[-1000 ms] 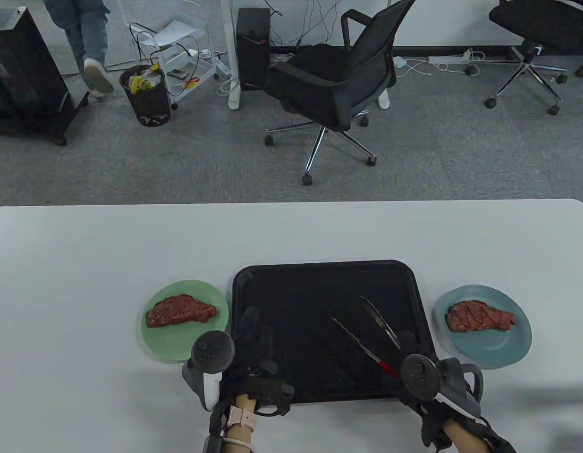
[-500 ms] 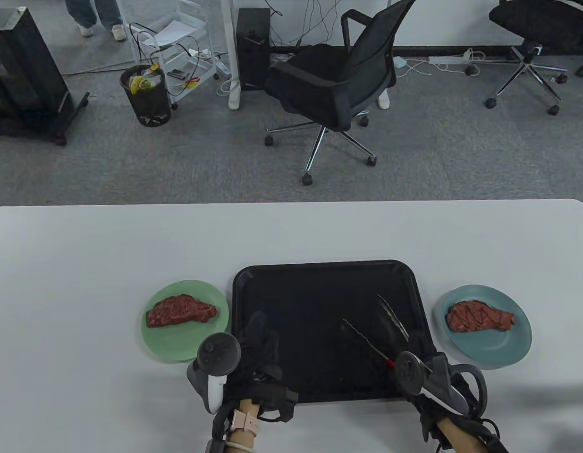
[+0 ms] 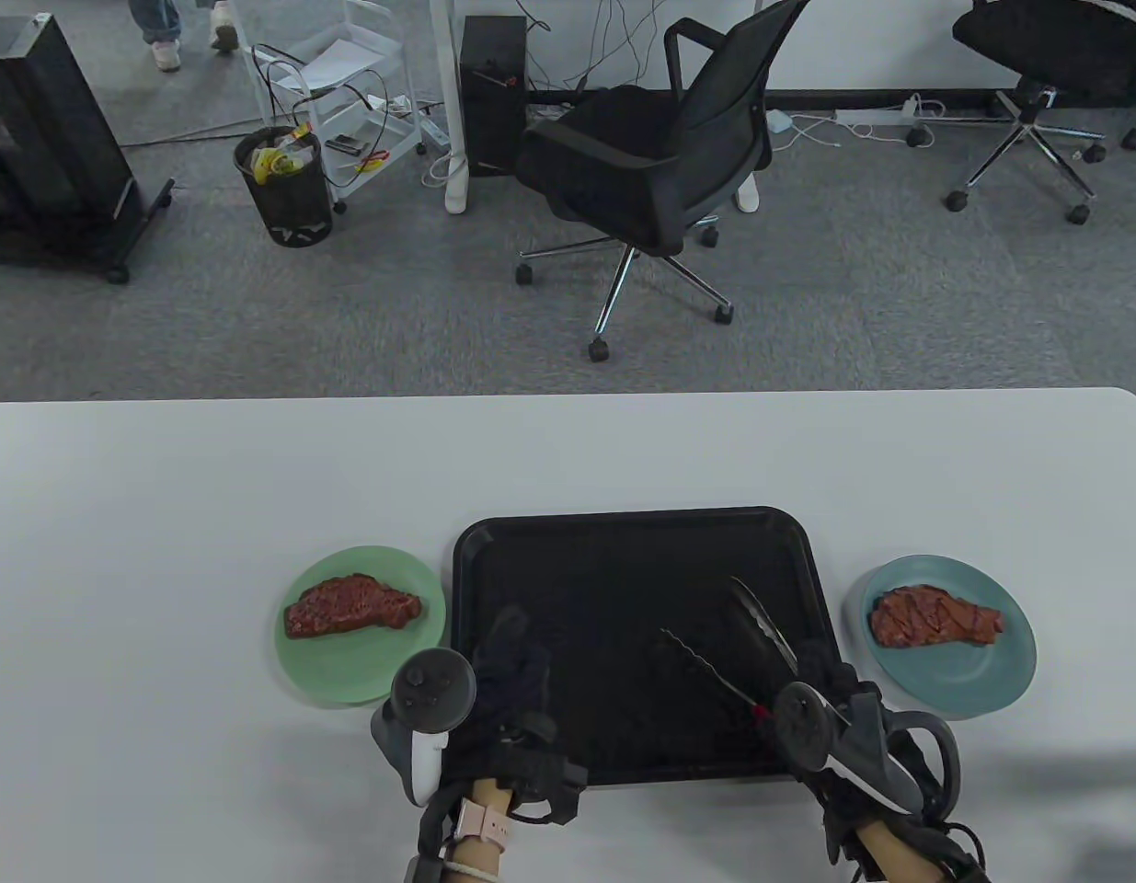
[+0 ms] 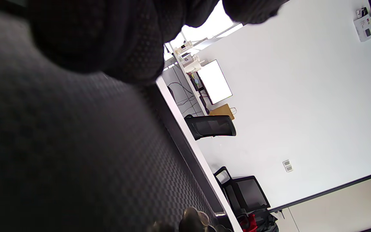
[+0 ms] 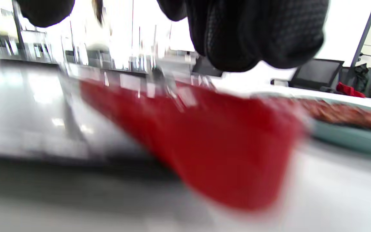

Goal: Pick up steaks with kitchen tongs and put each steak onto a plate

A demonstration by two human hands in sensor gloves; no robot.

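Tongs: the kitchen tongs (image 3: pixel 728 644) lie over the right part of the black tray (image 3: pixel 623 543), their two metal arms spread apart and pointing up and left, the red handle end at the right hand.
Left steak: one steak (image 3: pixel 351 605) lies flat on the green plate (image 3: pixel 347 676), just left of the tray.
Right steak: the other steak (image 3: pixel 935 616) lies flat on the blue plate (image 3: pixel 977 685), just right of the tray.
Tray: it sits on the white worktop (image 3: pixel 163 506) between the two plates, with only the tongs and the hands over it.
Right hand: the right hand (image 3: pixel 830 685) is at the tray's near right corner, at the tongs' red end (image 5: pixel 211 148); gloved fingers (image 5: pixel 256 35) hang above that red part in the blurred wrist view, and whether they grip it I cannot tell.
Left hand: the left hand (image 3: pixel 512 667) rests on the tray's near left part, fingers laid forward and holding nothing; in its wrist view the glove (image 4: pixel 108 38) lies against the textured tray surface.
Beyond the worktop: a black office chair (image 3: pixel 650 166) and a wire waste bin (image 3: pixel 284 184) stand on the grey carpet.
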